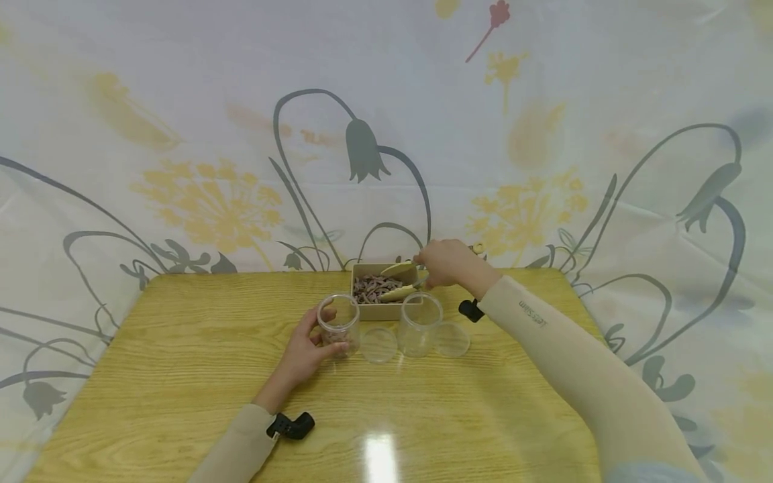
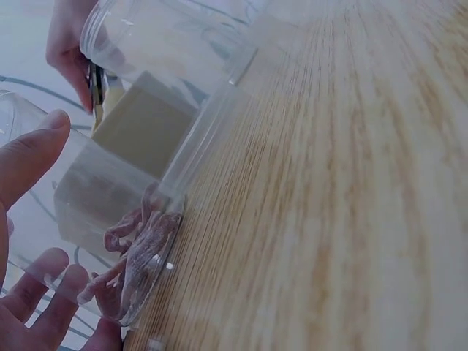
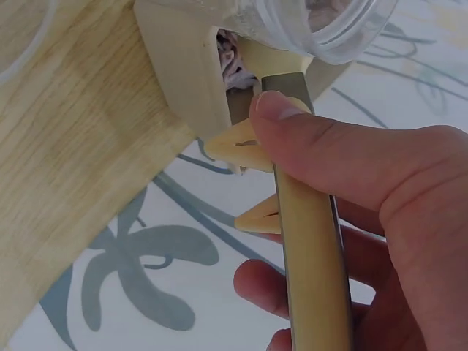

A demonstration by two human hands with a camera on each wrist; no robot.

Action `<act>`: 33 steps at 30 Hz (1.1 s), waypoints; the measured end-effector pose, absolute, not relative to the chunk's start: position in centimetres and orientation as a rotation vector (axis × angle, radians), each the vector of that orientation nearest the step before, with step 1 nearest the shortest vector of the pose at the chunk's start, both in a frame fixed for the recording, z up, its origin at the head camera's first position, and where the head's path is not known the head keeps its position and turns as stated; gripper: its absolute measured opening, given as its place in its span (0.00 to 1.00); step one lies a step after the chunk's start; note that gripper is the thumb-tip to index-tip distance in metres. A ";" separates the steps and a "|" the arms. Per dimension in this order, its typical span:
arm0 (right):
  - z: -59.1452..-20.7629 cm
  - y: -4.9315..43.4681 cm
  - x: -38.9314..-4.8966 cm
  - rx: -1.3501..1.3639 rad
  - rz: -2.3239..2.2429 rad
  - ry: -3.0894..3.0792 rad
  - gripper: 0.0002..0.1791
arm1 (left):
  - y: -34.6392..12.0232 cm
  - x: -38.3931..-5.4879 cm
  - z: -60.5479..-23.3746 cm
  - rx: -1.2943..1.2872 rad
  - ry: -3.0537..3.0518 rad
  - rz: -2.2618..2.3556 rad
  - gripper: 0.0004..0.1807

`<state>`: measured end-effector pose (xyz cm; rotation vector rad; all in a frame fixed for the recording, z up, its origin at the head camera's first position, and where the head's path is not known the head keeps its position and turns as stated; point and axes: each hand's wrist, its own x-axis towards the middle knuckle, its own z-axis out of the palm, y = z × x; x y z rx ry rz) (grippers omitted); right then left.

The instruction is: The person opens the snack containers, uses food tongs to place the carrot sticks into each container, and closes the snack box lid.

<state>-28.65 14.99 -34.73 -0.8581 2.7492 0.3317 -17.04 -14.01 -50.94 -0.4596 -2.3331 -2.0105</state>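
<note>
My left hand (image 1: 304,347) holds a clear round jar (image 1: 339,323), thumb on one side and fingers on the other. Several purplish-brown dried strips (image 2: 139,256) lie at the bottom of that jar. My right hand (image 1: 449,263) grips tongs (image 3: 316,256) with cream tips and a metal-edged handle. Both tips reach into a beige box (image 1: 380,312) behind the jars, over a heap of the same strips (image 1: 370,287). Whether the tips pinch any strip, I cannot tell.
A second clear jar (image 1: 417,335) stands upright in front of the box's right part. One clear round lid (image 1: 378,345) lies between the jars, another lid (image 1: 451,339) to the right. Behind the wooden table (image 1: 229,376) hangs a flower-patterned cloth (image 1: 483,134).
</note>
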 end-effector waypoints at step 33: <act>-34.8 15.6 -28.1 -0.887 0.262 2.770 0.34 | -14.2 -17.1 -51.1 -0.471 -2.331 -1.966 0.46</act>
